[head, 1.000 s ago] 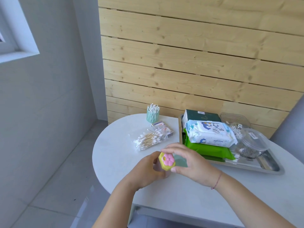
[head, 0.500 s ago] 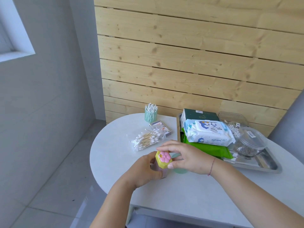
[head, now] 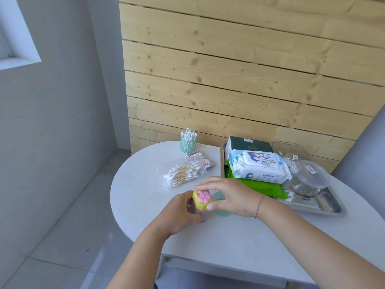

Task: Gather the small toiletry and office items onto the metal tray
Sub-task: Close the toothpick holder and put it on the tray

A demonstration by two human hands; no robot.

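A wall of pale horizontal wooden planks (head: pixel 239 76), knotted and separated by dark seams, fills the back of the scene. To its left stands a plain grey wall (head: pixel 52 122), meeting the planks at a narrow grey corner. High on that grey wall, at the upper left edge, sits part of a white-framed window (head: pixel 14 42). The floor (head: pixel 62 236) is laid in large glossy grey tiles with thin joints. A white tabletop (head: pixel 141 184) with a rounded left end stands against the planks. Even daylight, soft and without hard shadows, fills the room.
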